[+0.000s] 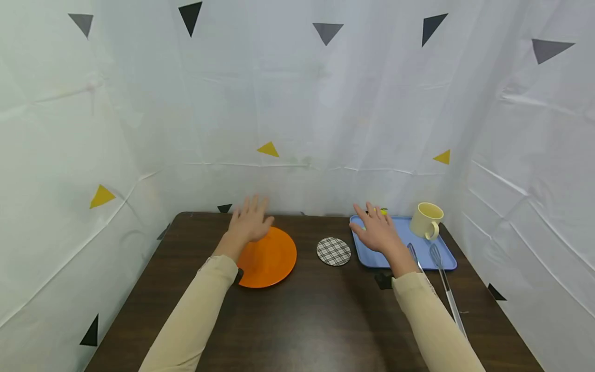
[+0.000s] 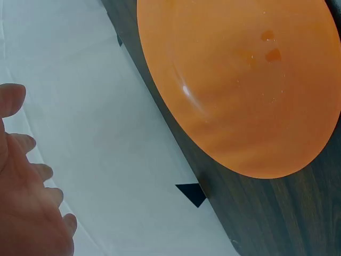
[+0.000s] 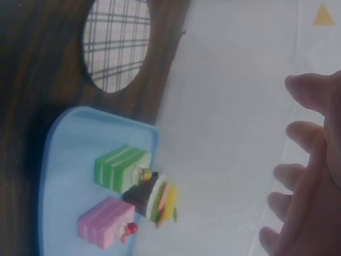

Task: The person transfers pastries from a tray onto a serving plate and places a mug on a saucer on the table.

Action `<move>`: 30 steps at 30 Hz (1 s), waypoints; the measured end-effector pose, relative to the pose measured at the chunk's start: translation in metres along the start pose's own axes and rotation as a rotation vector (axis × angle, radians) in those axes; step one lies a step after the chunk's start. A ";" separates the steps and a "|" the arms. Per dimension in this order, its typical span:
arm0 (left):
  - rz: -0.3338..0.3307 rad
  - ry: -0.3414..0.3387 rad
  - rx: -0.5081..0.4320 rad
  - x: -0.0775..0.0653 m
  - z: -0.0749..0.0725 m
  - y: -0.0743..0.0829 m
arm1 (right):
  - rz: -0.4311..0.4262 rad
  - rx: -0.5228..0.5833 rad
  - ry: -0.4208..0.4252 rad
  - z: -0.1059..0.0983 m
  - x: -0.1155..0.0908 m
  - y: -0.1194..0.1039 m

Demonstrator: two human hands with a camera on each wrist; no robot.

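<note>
My left hand [image 1: 249, 222] is held over the far left edge of an orange plate [image 1: 271, 258], fingers spread and holding nothing. The left wrist view shows that plate [image 2: 240, 96] lying flat, with the hand [image 2: 32, 197] apart from it. Over the left part of a blue tray [image 1: 372, 258] hovers my right hand [image 1: 375, 231], its fingers also spread and bare. In the right wrist view, the tray carries a green cake slice [image 3: 120, 170], a pink cake slice [image 3: 106, 221] and a dark cake piece [image 3: 141, 194] topped with fruit. The hand hides most of these in the head view.
A plaid round coaster [image 1: 333, 251] lies between plate and tray. On the tray's far right stands a yellow mug [image 1: 424, 221]. Long metal utensils with looped wire heads [image 1: 436, 256] lean across the tray's front edge, partly behind my right sleeve. White curtains [image 1: 297, 103] enclose the table [image 1: 297, 320].
</note>
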State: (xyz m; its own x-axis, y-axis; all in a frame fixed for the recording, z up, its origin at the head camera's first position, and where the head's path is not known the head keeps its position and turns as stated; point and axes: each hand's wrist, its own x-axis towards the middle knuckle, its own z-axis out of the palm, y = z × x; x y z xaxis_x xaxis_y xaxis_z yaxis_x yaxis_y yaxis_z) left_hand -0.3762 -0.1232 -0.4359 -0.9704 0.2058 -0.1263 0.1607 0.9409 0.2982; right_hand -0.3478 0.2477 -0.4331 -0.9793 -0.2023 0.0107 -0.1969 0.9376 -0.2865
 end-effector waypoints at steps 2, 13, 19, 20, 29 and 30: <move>0.001 0.004 0.004 0.002 0.000 -0.003 | 0.001 0.011 0.005 -0.002 -0.003 0.001; -0.015 0.062 -0.165 -0.015 0.001 -0.011 | 0.001 0.085 0.089 -0.023 -0.029 -0.001; -0.085 0.034 -0.237 -0.015 0.003 -0.028 | 0.010 0.079 0.145 -0.029 -0.046 0.005; -0.088 0.033 -0.236 -0.015 0.004 -0.031 | 0.014 0.082 0.150 -0.029 -0.048 0.007; -0.123 0.064 -0.279 -0.018 0.012 -0.063 | -0.005 0.145 0.171 -0.036 -0.080 0.028; -0.130 0.067 -0.283 -0.020 0.013 -0.067 | -0.001 0.165 0.161 -0.036 -0.084 0.031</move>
State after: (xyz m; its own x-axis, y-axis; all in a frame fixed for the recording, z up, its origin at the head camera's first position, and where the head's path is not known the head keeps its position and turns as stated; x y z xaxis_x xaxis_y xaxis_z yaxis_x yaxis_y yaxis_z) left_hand -0.3654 -0.1864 -0.4659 -0.9907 0.0621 -0.1207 -0.0125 0.8437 0.5366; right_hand -0.2731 0.3037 -0.4081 -0.9766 -0.1432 0.1603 -0.2005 0.8756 -0.4394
